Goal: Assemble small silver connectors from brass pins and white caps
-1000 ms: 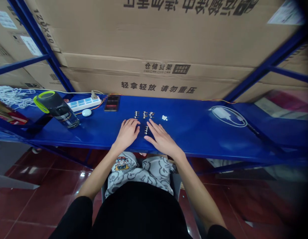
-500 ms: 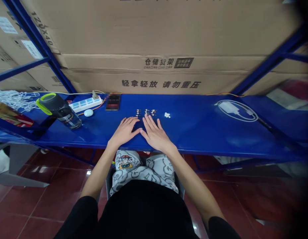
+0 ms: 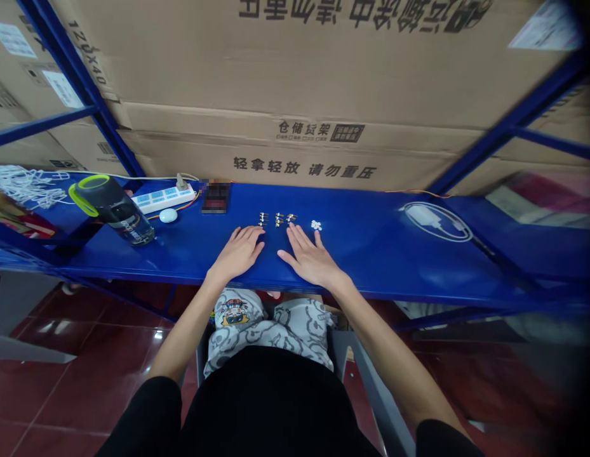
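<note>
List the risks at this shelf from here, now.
The bare right hand has its fingertips just short of the tiny white pieces, so a careless slide could scatter them. The bare left hand rests close below the short rows of small silver-and-gold metal parts and could knock them out of line. All of these lie loose on a glossy blue steel shelf, so nudged pieces might slide off.

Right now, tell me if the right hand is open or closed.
Open: the right hand lies flat, its fingers spread on the blue metal shelf, gripping nothing.
</note>
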Motion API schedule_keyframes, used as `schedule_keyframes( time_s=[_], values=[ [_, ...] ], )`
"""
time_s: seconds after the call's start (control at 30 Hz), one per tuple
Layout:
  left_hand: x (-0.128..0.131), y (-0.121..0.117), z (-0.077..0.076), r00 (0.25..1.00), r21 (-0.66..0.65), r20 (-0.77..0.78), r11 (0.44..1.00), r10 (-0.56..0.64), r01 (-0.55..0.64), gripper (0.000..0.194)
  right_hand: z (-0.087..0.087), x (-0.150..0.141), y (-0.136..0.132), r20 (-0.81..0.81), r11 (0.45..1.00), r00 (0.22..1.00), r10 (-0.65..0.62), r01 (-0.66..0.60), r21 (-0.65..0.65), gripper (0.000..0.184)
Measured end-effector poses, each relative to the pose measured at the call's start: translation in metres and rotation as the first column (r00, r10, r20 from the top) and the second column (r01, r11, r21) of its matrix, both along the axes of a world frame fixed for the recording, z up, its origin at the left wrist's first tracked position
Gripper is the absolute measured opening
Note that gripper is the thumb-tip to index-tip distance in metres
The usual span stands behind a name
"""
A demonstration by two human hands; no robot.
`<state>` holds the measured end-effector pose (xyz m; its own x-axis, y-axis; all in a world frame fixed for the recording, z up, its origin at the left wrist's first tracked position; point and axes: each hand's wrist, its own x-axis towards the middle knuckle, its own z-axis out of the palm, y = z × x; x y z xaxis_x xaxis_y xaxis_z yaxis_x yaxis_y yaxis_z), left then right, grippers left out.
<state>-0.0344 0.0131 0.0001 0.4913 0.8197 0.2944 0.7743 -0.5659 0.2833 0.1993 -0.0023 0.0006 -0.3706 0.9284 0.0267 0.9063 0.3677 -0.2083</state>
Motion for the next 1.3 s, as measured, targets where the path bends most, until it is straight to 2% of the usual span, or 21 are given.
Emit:
schedule_keyframes(
  time_s=[0.37,0.83,1.1,1.2,1.3],
  values=[
    [0.001,-0.002,0.003,1.000,-0.012,-0.009,1.000,0.005,-0.005,0.031,0.007,0.014,0.032,0.112,0.996,0.992,-0.055,0.063,-0.071,0.103],
    [0.001,-0.001,0.000,1.000,-0.008,0.011,1.000,0.002,-0.001,0.033,0.011,0.023,0.071,0.150,0.996,0.988,-0.046,0.057,-0.072,0.101],
    [0.001,-0.001,0.000,1.000,-0.021,0.018,1.000,0.001,-0.001,0.034,0.006,0.028,0.086,0.091,1.000,0.996,0.010,-0.008,-0.025,0.097],
    [0.000,0.000,0.000,0.999,-0.038,0.038,0.999,0.001,0.001,0.035,0.011,0.033,0.083,0.016,0.999,1.000,0.014,-0.014,0.034,0.093],
    [-0.004,0.002,0.003,0.994,-0.102,0.109,0.994,-0.013,0.024,0.038,0.021,0.047,0.073,-0.096,0.992,0.994,-0.050,0.060,0.108,0.082]
  ],
)
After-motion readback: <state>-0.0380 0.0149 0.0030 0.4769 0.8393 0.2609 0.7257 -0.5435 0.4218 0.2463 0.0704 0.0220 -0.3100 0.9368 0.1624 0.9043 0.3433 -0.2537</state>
